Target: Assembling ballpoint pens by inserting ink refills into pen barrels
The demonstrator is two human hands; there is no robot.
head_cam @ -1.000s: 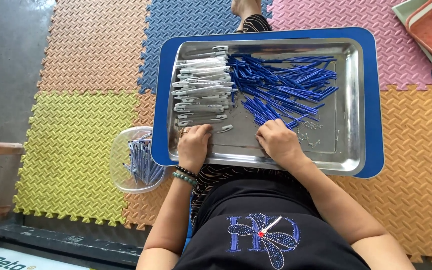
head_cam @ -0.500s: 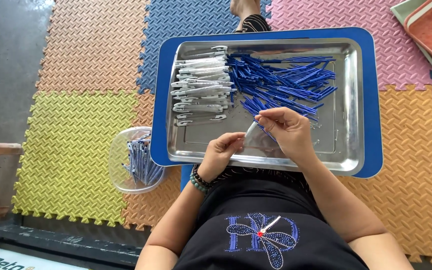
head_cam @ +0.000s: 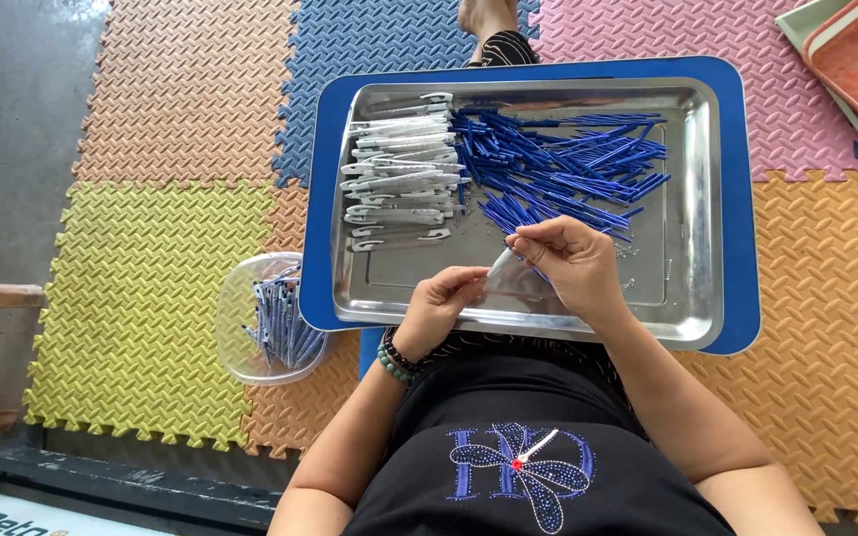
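A steel tray [head_cam: 692, 208] with a blue rim rests on my lap. It holds a row of white pen barrels [head_cam: 399, 179] on the left and a heap of blue pen refills [head_cam: 558, 164] in the middle. My left hand [head_cam: 439, 308] and my right hand [head_cam: 563, 263] meet over the tray's near side. Between them they hold one white pen barrel [head_cam: 500, 263], the left at its lower end, the right pinching the upper end together with a thin blue part.
A clear plastic bowl [head_cam: 250, 323] with several assembled blue pens sits on the foam mat left of the tray. Coloured foam floor tiles [head_cam: 151, 258] surround me. Stacked trays [head_cam: 851, 60] lie at the top right. A foot shows beyond the tray's far edge.
One second ago both hands lay flat on the tray's near part. They have since lifted and come together around a white barrel, and now hold it slightly closer to me.
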